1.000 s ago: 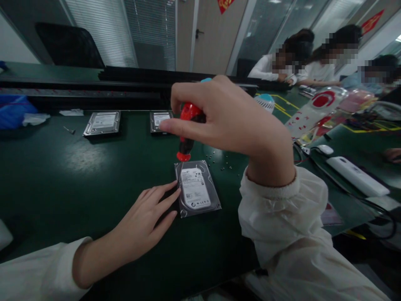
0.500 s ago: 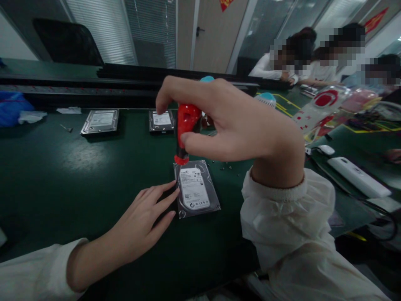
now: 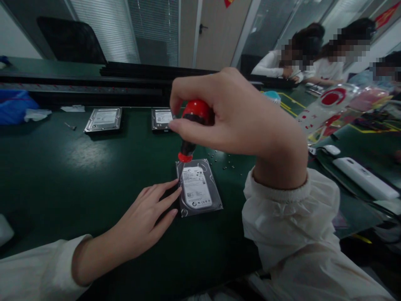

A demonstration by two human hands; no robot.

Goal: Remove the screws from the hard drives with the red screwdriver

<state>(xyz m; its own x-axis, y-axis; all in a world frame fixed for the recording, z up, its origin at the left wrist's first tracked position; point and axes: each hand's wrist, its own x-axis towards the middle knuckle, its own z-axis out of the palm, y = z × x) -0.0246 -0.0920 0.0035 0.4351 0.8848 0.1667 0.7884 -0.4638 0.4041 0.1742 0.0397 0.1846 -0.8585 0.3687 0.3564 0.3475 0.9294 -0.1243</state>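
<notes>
A door (image 3: 221, 44) (dark-handled) stands near slatted blinds (image 3: 103, 29).

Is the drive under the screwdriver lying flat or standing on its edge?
Lying flat: the drive rests on the green table, its labelled face up, with the left hand at its left side.

1 head-worn camera is looking from above the near side of the green table (image 3: 125, 163), facing forward and down, with the hard drive (image 3: 196, 188) sitting just below the middle of its view. The right hand (image 3: 234, 115) is looming close before the lens and hiding part of the table, while the left hand (image 3: 147, 219) is showing lower and leftward. The wide view is reaching beyond the table to the door (image 3: 222, 42) and 3 people (image 3: 328, 69) at upper right.
</notes>
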